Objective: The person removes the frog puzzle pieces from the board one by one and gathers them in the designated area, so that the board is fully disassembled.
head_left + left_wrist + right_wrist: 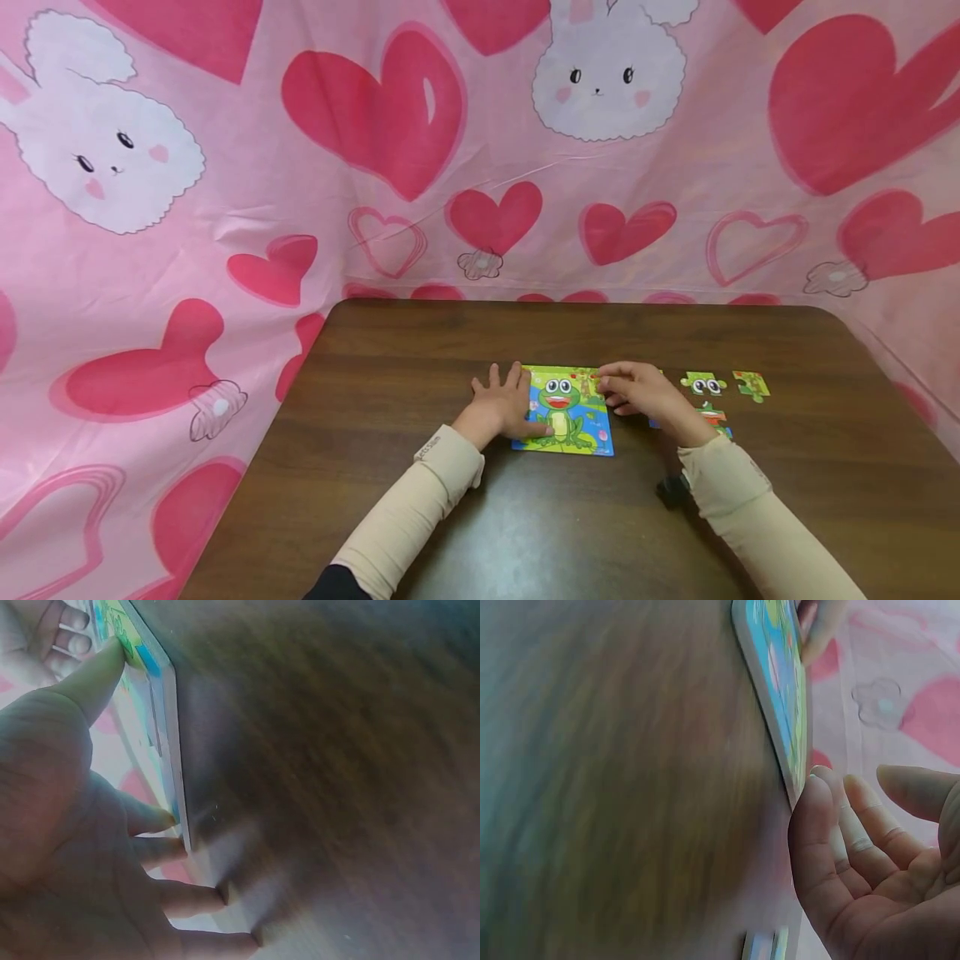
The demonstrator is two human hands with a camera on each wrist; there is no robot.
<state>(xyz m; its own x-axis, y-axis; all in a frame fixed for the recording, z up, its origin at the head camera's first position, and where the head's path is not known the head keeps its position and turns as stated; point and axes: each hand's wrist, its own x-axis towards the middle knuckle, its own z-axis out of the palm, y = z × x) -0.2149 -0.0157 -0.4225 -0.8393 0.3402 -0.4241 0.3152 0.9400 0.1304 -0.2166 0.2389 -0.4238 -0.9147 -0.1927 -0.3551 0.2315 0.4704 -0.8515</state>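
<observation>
A square frog jigsaw puzzle [558,408] lies flat on the brown table, its green frog on a blue and yellow-green ground. My left hand [504,408] rests at its left side, fingers spread. In the left wrist view the thumb [101,679] presses on the picture, while the outer fingertips touch the table beside the edge. At the upper right of the puzzle is my right hand [645,392], palm down. The right wrist view shows its fingers [810,825] loosely bent, with a fingertip right at the board's edge and nothing between thumb and fingers.
Loose jigsaw pieces lie right of my right hand: one with the frog's eyes [703,384], a green and yellow one [752,384], and a red-mouthed one [712,417] partly behind my wrist. Pink heart-and-bunny cloth [420,167] hangs behind the table [420,358].
</observation>
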